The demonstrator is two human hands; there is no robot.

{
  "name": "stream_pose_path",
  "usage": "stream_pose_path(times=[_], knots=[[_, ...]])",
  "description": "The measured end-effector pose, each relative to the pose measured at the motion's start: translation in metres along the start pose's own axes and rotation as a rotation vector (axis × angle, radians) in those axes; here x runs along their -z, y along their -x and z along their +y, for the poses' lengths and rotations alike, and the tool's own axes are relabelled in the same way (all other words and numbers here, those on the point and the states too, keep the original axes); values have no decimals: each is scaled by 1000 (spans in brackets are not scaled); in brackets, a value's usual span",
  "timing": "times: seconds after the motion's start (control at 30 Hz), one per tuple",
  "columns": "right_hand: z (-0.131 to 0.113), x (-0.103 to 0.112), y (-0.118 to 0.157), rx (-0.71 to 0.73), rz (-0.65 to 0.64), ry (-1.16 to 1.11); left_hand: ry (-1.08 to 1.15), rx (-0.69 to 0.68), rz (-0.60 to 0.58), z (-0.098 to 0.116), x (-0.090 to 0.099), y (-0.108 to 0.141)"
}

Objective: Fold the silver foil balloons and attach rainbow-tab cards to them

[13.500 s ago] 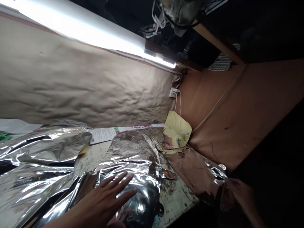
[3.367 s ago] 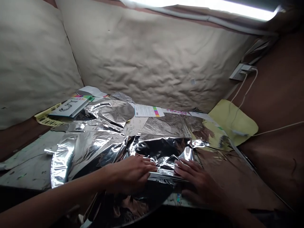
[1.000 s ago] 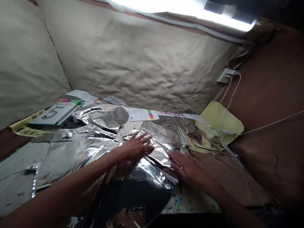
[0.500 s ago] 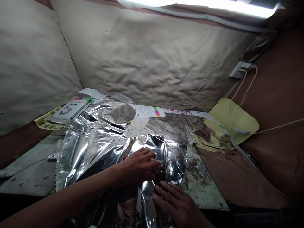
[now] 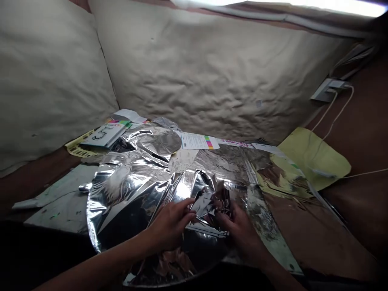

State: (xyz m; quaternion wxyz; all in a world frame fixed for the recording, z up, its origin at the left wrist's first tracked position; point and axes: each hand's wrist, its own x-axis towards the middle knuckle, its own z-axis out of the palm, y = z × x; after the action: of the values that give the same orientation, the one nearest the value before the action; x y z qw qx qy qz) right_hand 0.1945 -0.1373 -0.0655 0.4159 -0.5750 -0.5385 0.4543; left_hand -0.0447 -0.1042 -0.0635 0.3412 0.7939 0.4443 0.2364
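A large flat silver foil balloon with a rounded, seamed rim covers the near part of the worktop. My left hand pinches its foil between thumb and fingers near the middle. Facing it, my right hand is closed around a folded, bunched-up part of the same foil, thumb on top. The folded piece lies between both hands, slightly raised. Some of my right fingers are hidden behind the foil.
More crinkled foil lies behind. A stack of cards marked 5 sits at the back left, a printed card at the back middle. Yellow sheets lie at the right, under white cables from a wall socket.
My hands, flat on the foil before, have moved apart and now grip it. The right part of the foil is folded inward. The view has shifted slightly.
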Motion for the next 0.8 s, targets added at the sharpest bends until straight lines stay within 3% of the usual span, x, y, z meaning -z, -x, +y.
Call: stream_pose_path(times=[0.13,0.23,0.3,0.4,0.5,0.6,0.7,0.77,0.8], knots=[[-3,-7,-11,-53,-17,-76,-14,-35,32,-8,-9,0],[-5,-6,-13,-72,22,68,-215,-103,155,-13,-13,6],[-7,-5,-12,-57,27,154,-370,-221,153,-12,-12,8],[-6,-4,0,-16,0,194,-521,-394,-67,-6,-6,11],[2,6,23,35,19,333,-536,-406,-262,0,1,14],[10,24,42,304,58,676,-502,-377,-333,0,4,15],[12,39,45,570,-246,944,-461,-390,-391,-2,7,15],[12,43,44,622,-453,997,-432,-410,-422,-2,10,15],[12,43,43,636,-487,991,-412,-424,-435,-1,12,16]])
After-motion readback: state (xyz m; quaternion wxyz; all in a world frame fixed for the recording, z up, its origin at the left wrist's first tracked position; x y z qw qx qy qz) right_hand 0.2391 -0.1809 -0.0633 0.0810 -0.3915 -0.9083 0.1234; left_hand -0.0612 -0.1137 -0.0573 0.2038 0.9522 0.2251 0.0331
